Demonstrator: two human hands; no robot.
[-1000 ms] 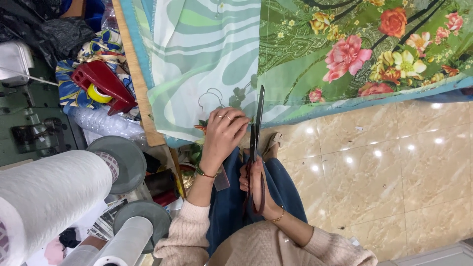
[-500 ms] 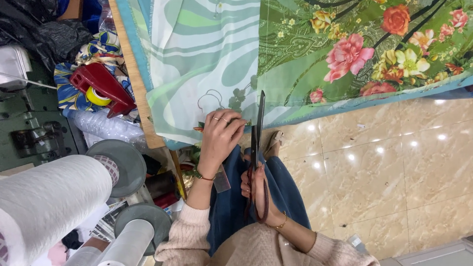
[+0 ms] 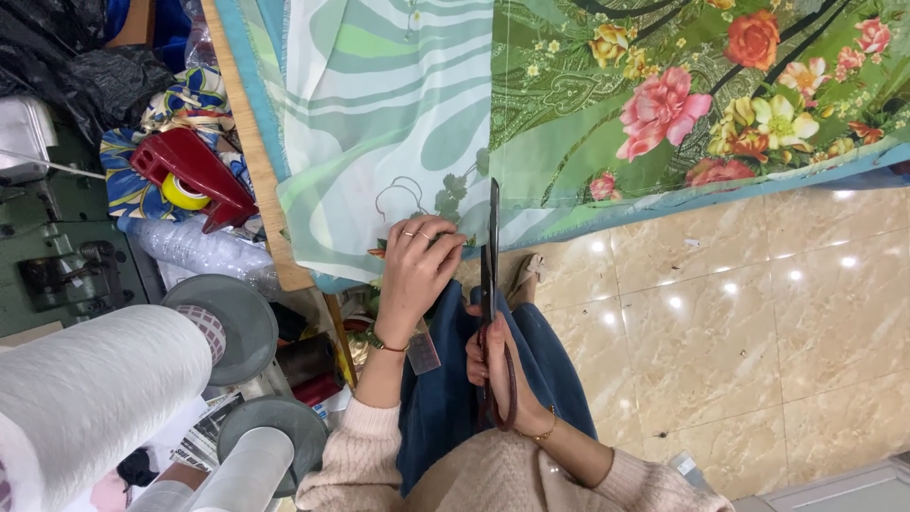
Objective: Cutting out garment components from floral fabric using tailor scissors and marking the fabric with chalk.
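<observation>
- Far left: large white thread cones (image 3: 90, 398) lying across the near corner, grey round spool stands (image 3: 220, 322) just beside them.
- Left, farther off: red tape dispenser (image 3: 194, 175) with a yellow roll, resting on blue patterned cloth; clear plastic bottle (image 3: 194, 248) lying nearer, against the wooden table edge (image 3: 251, 142).
- Centre: pale green swirl-print fabric (image 3: 379, 114) hanging over that table edge, its lower hem reaching down to the hands.
- Left hand (image 3: 415, 270) laid on the hem of the swirl fabric, fingers (image 3: 427, 237) curled together and pinching the cloth edge, rings showing on two of them, a bracelet at the wrist.
- Just right of those fingertips: long dark scissors (image 3: 490, 251), blades pointing far, up along the seam where the swirl fabric meets the floral one; whether the blades are parted cannot be told.
- Right hand (image 3: 493, 365) near the lap, fingers closed through and around the dark red handles, gripping them, above blue trousers (image 3: 445, 398).
- Right: green floral fabric (image 3: 682, 95) with pink and orange blooms, edged in blue, hanging over the glossy beige tiled floor (image 3: 758, 332).
</observation>
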